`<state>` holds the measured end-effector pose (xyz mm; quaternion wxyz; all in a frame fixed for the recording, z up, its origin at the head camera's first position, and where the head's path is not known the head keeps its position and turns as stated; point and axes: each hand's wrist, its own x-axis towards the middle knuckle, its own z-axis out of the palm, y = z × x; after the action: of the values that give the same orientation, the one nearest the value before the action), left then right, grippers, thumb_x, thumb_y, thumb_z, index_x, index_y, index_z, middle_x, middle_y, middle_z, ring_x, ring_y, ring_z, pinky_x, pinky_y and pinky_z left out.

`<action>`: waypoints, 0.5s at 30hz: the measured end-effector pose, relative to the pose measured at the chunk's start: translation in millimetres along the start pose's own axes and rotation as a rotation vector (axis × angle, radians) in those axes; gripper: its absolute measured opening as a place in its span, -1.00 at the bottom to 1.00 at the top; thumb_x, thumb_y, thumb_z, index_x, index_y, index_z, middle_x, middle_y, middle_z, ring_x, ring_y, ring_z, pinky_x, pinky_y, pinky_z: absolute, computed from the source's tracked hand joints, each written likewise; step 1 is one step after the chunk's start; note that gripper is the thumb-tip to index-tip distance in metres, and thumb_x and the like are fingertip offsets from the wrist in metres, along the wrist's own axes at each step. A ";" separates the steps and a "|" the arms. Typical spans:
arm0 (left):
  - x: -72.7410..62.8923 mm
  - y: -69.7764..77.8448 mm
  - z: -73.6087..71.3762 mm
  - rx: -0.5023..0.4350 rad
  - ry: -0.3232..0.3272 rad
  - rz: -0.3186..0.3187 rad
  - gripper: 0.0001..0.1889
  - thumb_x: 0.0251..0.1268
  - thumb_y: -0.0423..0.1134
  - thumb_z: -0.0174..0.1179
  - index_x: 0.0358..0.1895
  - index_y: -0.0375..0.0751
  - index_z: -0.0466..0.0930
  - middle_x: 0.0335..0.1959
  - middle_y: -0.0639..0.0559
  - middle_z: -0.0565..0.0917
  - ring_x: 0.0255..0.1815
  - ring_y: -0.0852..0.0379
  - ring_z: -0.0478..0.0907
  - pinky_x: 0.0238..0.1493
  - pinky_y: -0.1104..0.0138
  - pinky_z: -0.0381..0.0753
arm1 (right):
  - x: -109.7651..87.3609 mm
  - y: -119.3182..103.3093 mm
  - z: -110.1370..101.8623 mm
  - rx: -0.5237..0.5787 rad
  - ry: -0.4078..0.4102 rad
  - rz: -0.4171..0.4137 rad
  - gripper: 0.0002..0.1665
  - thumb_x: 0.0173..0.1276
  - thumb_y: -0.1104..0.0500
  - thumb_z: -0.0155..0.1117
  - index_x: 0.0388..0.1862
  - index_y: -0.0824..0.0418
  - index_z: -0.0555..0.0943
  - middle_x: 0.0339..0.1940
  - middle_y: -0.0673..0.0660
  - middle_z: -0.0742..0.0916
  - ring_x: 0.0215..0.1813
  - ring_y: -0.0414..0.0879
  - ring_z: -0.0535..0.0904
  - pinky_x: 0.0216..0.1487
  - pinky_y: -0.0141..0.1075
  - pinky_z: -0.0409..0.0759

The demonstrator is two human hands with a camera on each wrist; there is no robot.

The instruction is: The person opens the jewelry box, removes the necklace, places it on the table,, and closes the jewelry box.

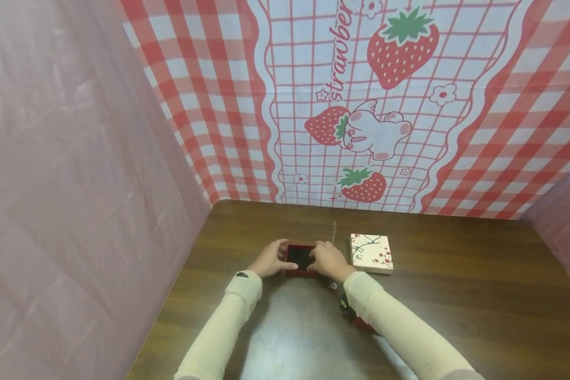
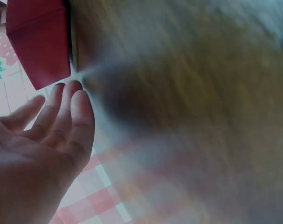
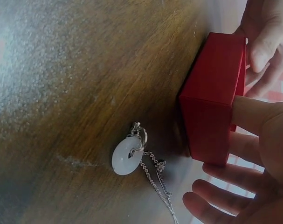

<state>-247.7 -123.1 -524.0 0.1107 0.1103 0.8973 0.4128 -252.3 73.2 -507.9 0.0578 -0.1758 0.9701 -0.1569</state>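
Note:
A small red box [image 1: 301,274] with a black interior [image 1: 300,257] lies on the wooden table between both hands. At its left end, my left hand [image 1: 268,259] holds it, thumb along the near rim, fingers toward the far corner. My right hand [image 1: 331,260] grips the right end; in the right wrist view, a digit reaches over the rim while the other fingers [image 3: 224,196] spread outside. Below that hand lies a necklace with a white ring-shaped pendant [image 3: 127,156] and silver chain [image 3: 155,184]. The left wrist view shows the left fingertips at the red box [image 2: 38,42].
A cream square box [image 1: 371,253] with red blossoms and green branches stands right of the right hand. Something red [image 1: 363,324] lies partly hidden under the right forearm. A strawberry-print cloth [image 1: 313,68] hangs behind the table [image 1: 461,295], and a pink curtain [image 1: 76,184] hangs at left.

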 end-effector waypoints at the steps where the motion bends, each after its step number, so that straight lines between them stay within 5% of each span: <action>1: -0.2 -0.7 -0.8 0.010 -0.015 -0.001 -0.09 0.02 -0.10 0.48 0.41 -0.35 0.22 0.22 -0.28 0.50 0.19 -0.18 0.51 0.23 0.01 0.51 | -0.1 0.3 0.6 0.002 0.002 0.000 -0.54 -0.04 0.02 0.58 -0.15 0.21 0.77 0.11 0.20 0.69 0.02 0.14 0.58 0.04 -0.02 0.61; 7: -0.7 -4.1 -2.6 0.095 -0.090 -0.005 0.05 -0.05 0.05 0.50 0.49 -0.28 0.13 0.44 -0.25 0.31 0.46 -0.20 0.23 0.45 -0.08 0.23 | 0.6 2.1 4.0 0.008 -0.001 0.004 -0.54 -0.04 0.02 0.59 -0.14 0.20 0.77 0.09 0.18 0.70 0.01 0.11 0.58 0.06 -0.03 0.60; 15: 2.5 -6.7 -0.6 0.155 -0.156 0.007 0.21 -0.19 0.01 0.57 0.53 -0.26 -0.01 0.53 -0.24 0.15 0.54 -0.24 0.04 0.49 -0.13 0.09 | 2.2 3.4 1.9 0.016 -0.009 0.003 -0.54 -0.03 0.03 0.58 -0.14 0.21 0.76 0.16 0.21 0.67 0.08 0.13 0.59 0.14 -0.02 0.58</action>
<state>-250.9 -127.1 -529.0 0.1697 0.1535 0.9149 0.3326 -255.1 74.8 -511.0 0.0637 -0.1746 0.9688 -0.1640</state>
